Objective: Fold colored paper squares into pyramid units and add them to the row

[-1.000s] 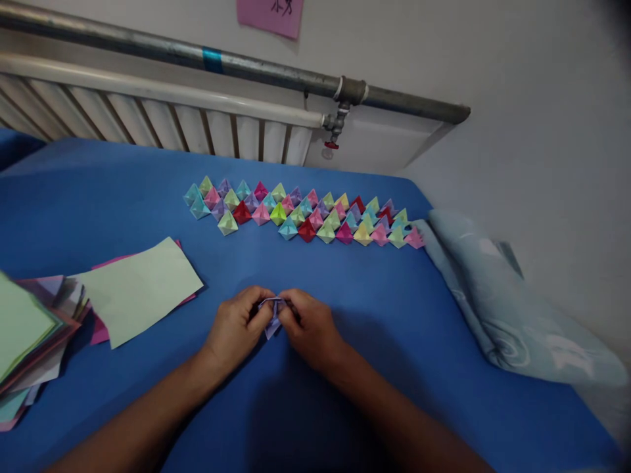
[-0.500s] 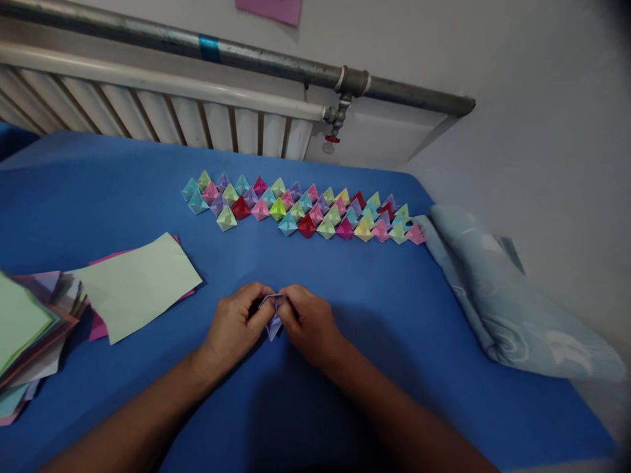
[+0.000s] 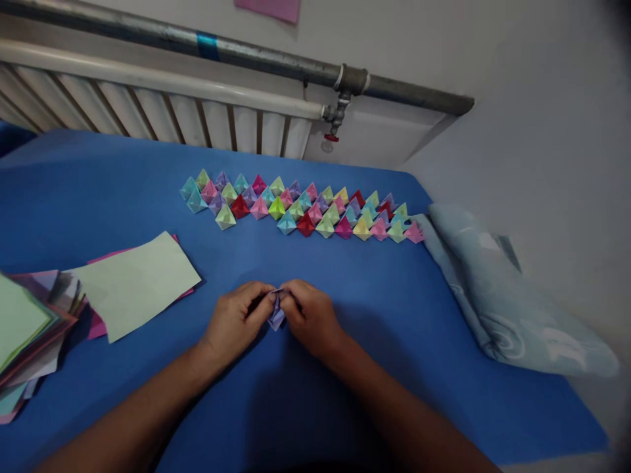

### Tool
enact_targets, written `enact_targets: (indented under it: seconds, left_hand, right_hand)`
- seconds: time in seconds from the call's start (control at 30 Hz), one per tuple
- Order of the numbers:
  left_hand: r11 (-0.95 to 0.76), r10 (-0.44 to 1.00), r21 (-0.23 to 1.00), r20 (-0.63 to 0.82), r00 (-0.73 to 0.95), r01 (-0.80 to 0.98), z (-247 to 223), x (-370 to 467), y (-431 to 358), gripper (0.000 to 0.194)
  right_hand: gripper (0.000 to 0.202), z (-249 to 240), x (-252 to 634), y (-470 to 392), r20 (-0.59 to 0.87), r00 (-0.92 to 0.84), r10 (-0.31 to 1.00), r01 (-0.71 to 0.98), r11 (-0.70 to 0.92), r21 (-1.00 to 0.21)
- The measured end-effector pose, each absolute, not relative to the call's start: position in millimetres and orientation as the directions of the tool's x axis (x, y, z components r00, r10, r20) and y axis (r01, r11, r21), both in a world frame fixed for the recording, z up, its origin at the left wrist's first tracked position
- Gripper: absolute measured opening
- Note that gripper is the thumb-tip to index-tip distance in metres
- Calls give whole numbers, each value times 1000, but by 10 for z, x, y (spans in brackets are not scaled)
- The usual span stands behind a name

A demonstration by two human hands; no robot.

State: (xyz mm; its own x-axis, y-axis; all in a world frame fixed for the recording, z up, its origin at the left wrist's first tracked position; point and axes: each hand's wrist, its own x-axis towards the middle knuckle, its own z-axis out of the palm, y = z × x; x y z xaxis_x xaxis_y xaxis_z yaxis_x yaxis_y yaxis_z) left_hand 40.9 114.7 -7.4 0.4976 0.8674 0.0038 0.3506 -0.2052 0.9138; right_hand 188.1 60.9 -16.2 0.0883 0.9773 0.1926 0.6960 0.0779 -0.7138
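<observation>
A small folded purple paper [image 3: 277, 316] is pinched between both hands above the blue surface. My left hand [image 3: 237, 318] grips its left side with thumb and fingers closed. On its right side, my right hand [image 3: 311, 316] holds it the same way, and the fingertips of the two hands nearly meet. The fingers hide the paper's upper edges. Beyond the hands lie rows of small folded paper pieces [image 3: 305, 225] in green, pink, purple, red, yellow and blue. One green piece [image 3: 225, 217] sits at the lower left of these rows.
Pale green sheets [image 3: 142, 286] overlap pink paper at the left, beside a stack of coloured paper [image 3: 24, 322]. A folded light blue cloth [image 3: 503, 295] lies at the right of the blue surface [image 3: 221, 407]. Behind are a radiator [image 3: 187, 121] and a metal pipe [image 3: 276, 58].
The purple paper looks narrower and more closed between my fingers, and its lower tip has risen slightly. Both hands remain almost in place.
</observation>
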Motion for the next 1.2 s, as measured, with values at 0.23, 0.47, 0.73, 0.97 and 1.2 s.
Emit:
enact_targets:
  seconds: [0.23, 0.47, 0.73, 0.97, 1.2]
  left_hand:
    - [-140, 846, 921, -79, 527, 364, -111, 382, 1137, 25]
    - [39, 822, 945, -215, 527, 325, -37, 408, 1150, 29]
    - [-75, 868, 846, -205, 452, 528, -37, 293, 1276, 36]
    - [-219, 846, 808, -122, 519, 547, -77, 254, 1291, 24]
    - [-491, 767, 744, 124, 629, 452, -154, 251, 1272, 17]
  right_hand:
    - [19, -184, 1907, 616, 206, 114, 972, 672, 77, -736]
    - [18, -175, 1905, 630, 207, 130, 970, 673, 67, -737]
    - [13, -155, 2006, 622, 198, 154, 968, 710, 31, -703]
    - [13, -103, 2155, 571, 223, 167, 960, 745, 25, -667]
    - [17, -34, 2154, 525, 92, 18, 996, 727, 50, -685]
